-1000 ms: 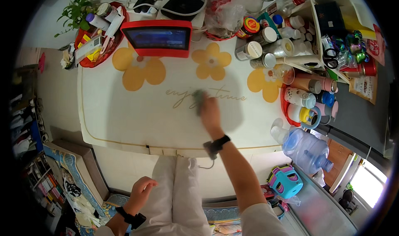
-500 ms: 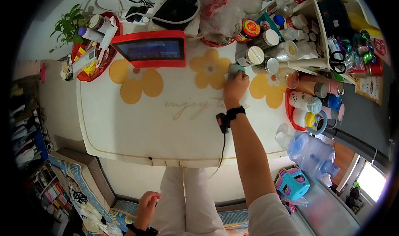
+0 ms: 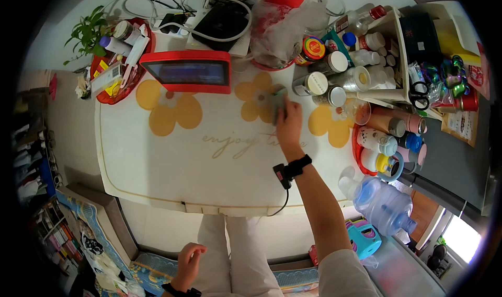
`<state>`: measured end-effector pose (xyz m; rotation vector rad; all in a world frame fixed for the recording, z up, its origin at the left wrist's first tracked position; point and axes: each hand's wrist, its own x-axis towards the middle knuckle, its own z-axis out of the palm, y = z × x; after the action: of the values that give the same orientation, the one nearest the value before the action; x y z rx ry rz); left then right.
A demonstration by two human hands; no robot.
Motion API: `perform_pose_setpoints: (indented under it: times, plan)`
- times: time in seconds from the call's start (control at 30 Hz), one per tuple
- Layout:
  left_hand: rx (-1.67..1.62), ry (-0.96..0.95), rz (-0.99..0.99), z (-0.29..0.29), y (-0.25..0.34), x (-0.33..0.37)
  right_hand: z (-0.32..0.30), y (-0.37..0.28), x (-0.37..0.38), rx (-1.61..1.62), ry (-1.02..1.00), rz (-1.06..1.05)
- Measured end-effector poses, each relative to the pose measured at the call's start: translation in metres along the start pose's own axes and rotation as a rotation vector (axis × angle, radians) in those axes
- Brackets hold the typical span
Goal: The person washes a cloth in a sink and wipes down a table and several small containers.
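Observation:
On the white tabletop mat (image 3: pixel 172 164), printed with yellow flowers and pale lettering, my right hand (image 3: pixel 289 123) is closed on a small grey-green cloth (image 3: pixel 277 99). The cloth lies against the mat at the right side of the middle flower (image 3: pixel 253 99), smeared by motion. A black strap with a small cabled device (image 3: pixel 285 175) is on my right wrist. Below the table's front edge, beside my leg, my left hand (image 3: pixel 189 259) hangs with its fingers curled loosely together. Nothing shows in it.
A red-framed tablet (image 3: pixel 185 72) stands at the back. Jars (image 3: pixel 316 83) and a white rack (image 3: pixel 384 93) stand right of the cloth, with bottles in a red tray (image 3: pixel 357 153) nearer me. A clear water jug (image 3: pixel 384 200) is at the right front. A red basket (image 3: pixel 117 90) sits back left.
My right hand has moved left and toward me with the cloth, from beside the jars to the middle flower's edge. My left hand stays low; the view has shifted slightly.

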<state>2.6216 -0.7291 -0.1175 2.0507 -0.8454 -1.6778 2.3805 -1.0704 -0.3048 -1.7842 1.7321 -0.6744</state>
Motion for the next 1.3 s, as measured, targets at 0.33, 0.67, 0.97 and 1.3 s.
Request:
perform_pose_setpoints:
  times: [0.33, 0.67, 0.97, 1.3]
  plan:
    - [-0.057, -0.010, -0.049, 0.000, -0.003, 0.003, 0.031, 0.020, 0.033, -0.619, 0.180, 0.094]
    - [-0.020, -0.013, -0.017, -0.001, 0.014, 0.008, 0.036, 0.011, -0.015, -0.295, -0.185, -0.200]
    - [-0.024, 0.009, 0.047, -0.005, 0.019, 0.016, 0.004, -0.032, 0.034, -0.410, -0.162, -0.206]
    - [-0.166, 0.080, 0.063, -0.008, 0.004, 0.023, -0.014, -0.013, 0.090, -0.818, -0.046, -0.648]
